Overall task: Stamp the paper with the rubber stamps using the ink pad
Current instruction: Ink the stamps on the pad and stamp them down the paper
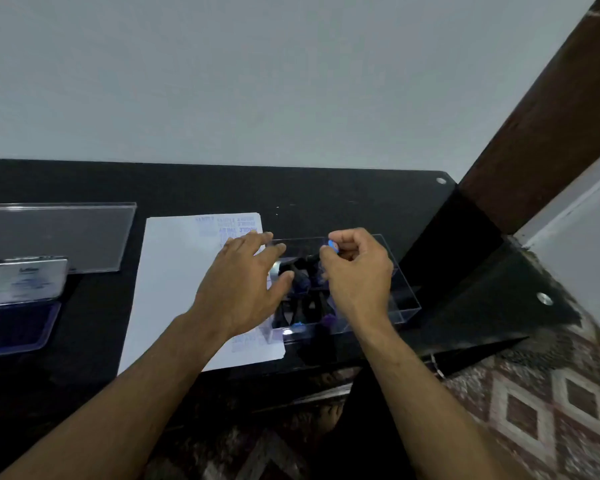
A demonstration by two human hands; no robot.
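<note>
Right hand pinches a blue-tipped stamp over the clear box of stamps at 3 o'clock; left hand spread flat, relaxed, covering the box's left edge and the paper. Paper centre on black surface, purple stamp prints along its right side, unreadable. Open ink pad at 9 o'clock, lid label blurred; clear lid behind it.

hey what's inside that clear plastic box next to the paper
Inside the clear box lie several dark-handled rubber stamps, some with purple-inked ends. The left hand and right hand cover much of it, so a full count isn't possible.
</note>
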